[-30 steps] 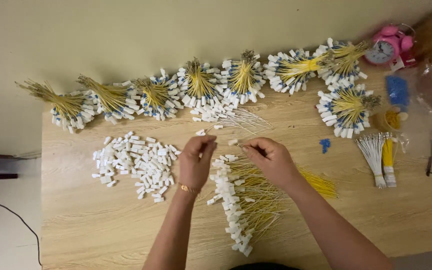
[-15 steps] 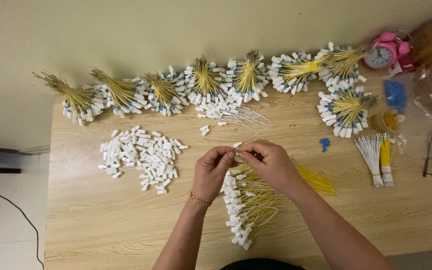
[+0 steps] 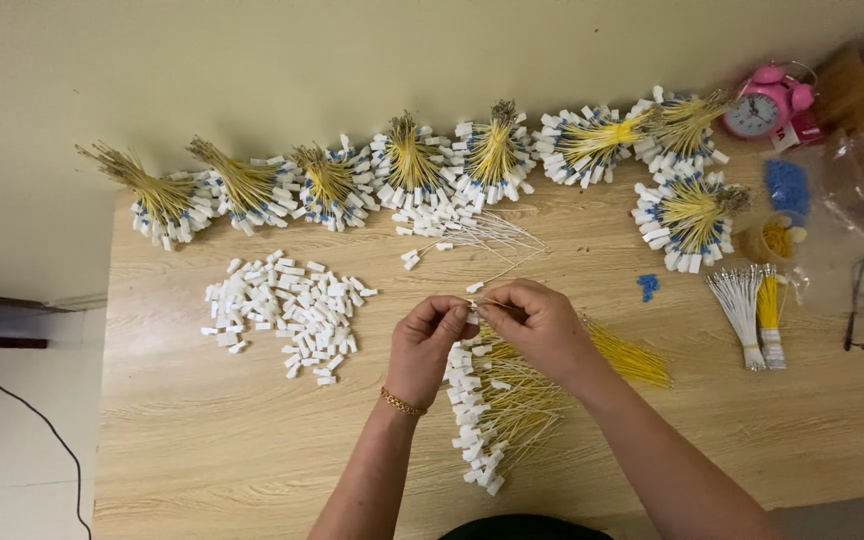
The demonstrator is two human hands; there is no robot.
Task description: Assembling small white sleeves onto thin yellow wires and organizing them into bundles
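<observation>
Pinching one small white tag (image 3: 471, 310) between left hand (image 3: 430, 343) and right hand (image 3: 540, 325), fingers closed on it.

Above a row of tagged yellow wires (image 3: 497, 410); nine tied bundles (image 3: 409, 165) behind, loose white tags (image 3: 287, 310) left, pink clock (image 3: 764, 105) far right.

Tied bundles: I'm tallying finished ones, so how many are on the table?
8 tied bundles: seven in a row along the back edge, one in front of the row's right end.
</observation>
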